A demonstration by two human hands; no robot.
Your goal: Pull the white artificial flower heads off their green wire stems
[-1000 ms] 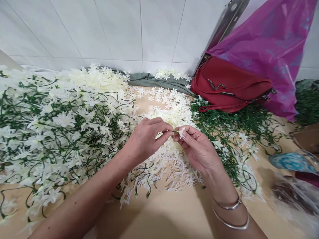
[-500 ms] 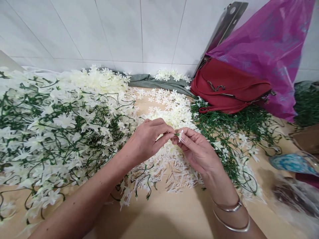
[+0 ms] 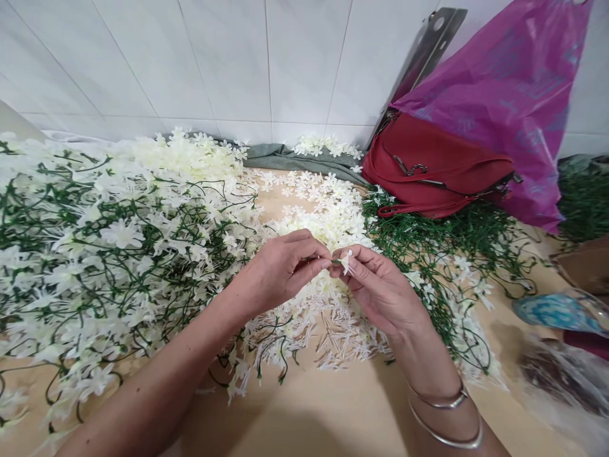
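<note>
A small white artificial flower (image 3: 347, 261) is held between my two hands over the middle of the table. My left hand (image 3: 290, 263) pinches its short green stem at the left. From the other side, my right hand (image 3: 373, 279) grips the blossom between thumb and fingers. Under and behind my hands lies a heap of loose white petal pieces (image 3: 333, 219). Nearer to me are scattered thin white stamen pieces (image 3: 335, 339). A few dark green stems with blossoms (image 3: 280, 352) lie just below my left hand.
A large pile of white flowers on green stems (image 3: 118, 254) fills the left side. Bare green stems (image 3: 442, 254) lie at the right, with a red handbag (image 3: 432, 165) and a purple plastic bag (image 3: 518, 101) behind. A blue patterned item (image 3: 556, 311) and clear plastic (image 3: 566, 374) sit far right.
The hands stay almost in place, both still on the flower. The blossom is tilted slightly and more of the green stem shows between the fingers. The view has shifted a little.
</note>
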